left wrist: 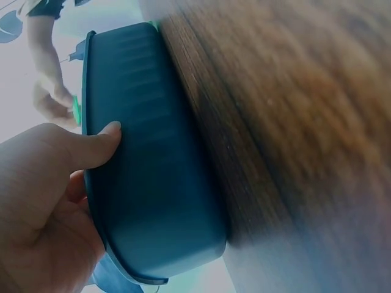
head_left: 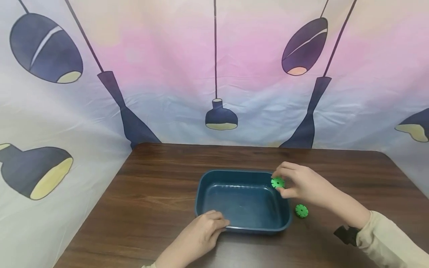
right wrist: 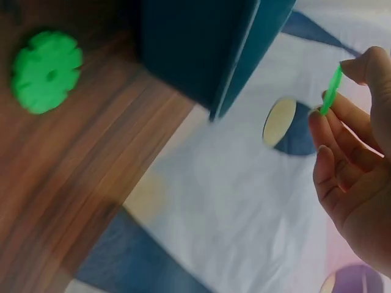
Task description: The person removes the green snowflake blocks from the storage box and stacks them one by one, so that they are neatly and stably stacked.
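Note:
My right hand (head_left: 298, 183) pinches a green notched plastic disc (head_left: 277, 182) between thumb and fingers, above the right side of a dark teal basin (head_left: 241, 208). In the right wrist view the held disc (right wrist: 332, 91) appears edge-on at the fingertips. My left hand (head_left: 204, 229) grips the basin's near rim, with the thumb pressed on the outer wall, as the left wrist view shows of that hand (left wrist: 55, 189). A second green notched disc (head_left: 301, 211) lies on the table just right of the basin.
The basin rests on a dark brown wooden table (head_left: 151, 197). Behind and beside the table hangs a pastel cloth (head_left: 174, 74) printed with dark lamps. A black band (head_left: 348, 235) is on my right wrist by the pale sleeve (head_left: 388, 238).

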A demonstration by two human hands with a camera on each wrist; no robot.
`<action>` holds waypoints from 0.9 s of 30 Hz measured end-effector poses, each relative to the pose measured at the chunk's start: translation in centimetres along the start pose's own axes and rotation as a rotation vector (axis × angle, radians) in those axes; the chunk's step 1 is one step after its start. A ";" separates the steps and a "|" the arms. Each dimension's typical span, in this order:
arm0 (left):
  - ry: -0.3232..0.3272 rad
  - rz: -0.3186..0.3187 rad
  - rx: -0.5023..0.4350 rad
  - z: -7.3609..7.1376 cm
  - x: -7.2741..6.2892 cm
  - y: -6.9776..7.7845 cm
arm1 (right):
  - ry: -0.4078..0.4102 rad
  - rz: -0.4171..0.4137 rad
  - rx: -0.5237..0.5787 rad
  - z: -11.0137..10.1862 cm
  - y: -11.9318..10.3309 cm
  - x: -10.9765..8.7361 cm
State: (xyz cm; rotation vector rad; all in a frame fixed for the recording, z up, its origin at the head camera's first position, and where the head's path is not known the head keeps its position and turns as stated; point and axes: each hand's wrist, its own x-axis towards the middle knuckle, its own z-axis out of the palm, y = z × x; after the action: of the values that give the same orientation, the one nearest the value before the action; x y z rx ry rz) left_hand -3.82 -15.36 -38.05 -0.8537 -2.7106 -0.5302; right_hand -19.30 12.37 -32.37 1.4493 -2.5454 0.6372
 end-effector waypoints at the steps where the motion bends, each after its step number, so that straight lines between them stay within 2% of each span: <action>1: 0.001 -0.003 -0.001 0.0 0.0 0.0 | 0.013 -0.004 -0.001 -0.1 0.4 -0.3; 4: 0.002 -0.009 -0.005 0.0 0.1 0.0 | 0.058 -0.016 -0.014 -0.3 1.7 -1.4; 7: 0.004 -0.011 -0.011 0.0 0.3 0.0 | 0.063 -0.013 -0.011 -0.4 2.9 -2.6; 15: 0.003 -0.012 -0.012 0.0 0.4 0.0 | 0.012 0.028 0.044 1.2 4.9 -5.4; 19: 0.010 -0.013 -0.010 0.0 0.4 0.0 | -0.013 0.037 0.056 2.2 5.3 -6.1; 27: 0.014 -0.018 -0.014 0.1 0.4 0.0 | -0.100 0.141 0.086 3.3 5.4 -6.9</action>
State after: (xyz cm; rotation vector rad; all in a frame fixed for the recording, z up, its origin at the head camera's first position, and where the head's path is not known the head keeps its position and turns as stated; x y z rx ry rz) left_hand -4.13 -15.11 -37.97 -0.8273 -2.7077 -0.5574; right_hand -20.01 18.79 -39.14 1.3697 -2.7486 0.7207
